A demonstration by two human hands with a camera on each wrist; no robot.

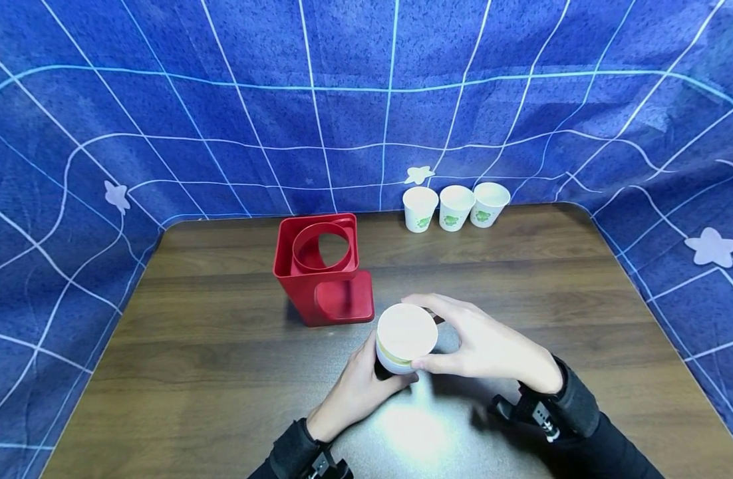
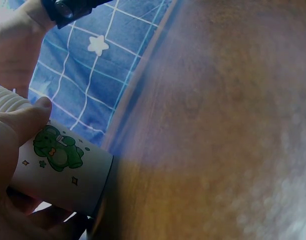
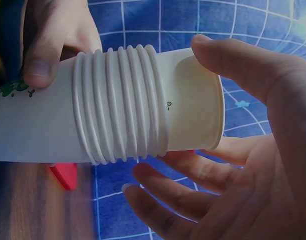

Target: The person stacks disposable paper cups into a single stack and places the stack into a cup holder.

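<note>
Red holder (image 1: 324, 273) just beyond held cup stack (image 1: 404, 338)

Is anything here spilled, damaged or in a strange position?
Nothing looks spilled or damaged. The three cups stand upright in a row at the table's far edge. The red holder stands upright. Both hands hold the cup stack.

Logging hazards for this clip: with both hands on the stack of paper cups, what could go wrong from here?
1. The right hand pinches only the top cup of the nested cup stack; several cups might lift together or stick.
2. The left hand grips just the stack's lower part, so it could tip.
3. The red holder stands close by and might get bumped.
</note>
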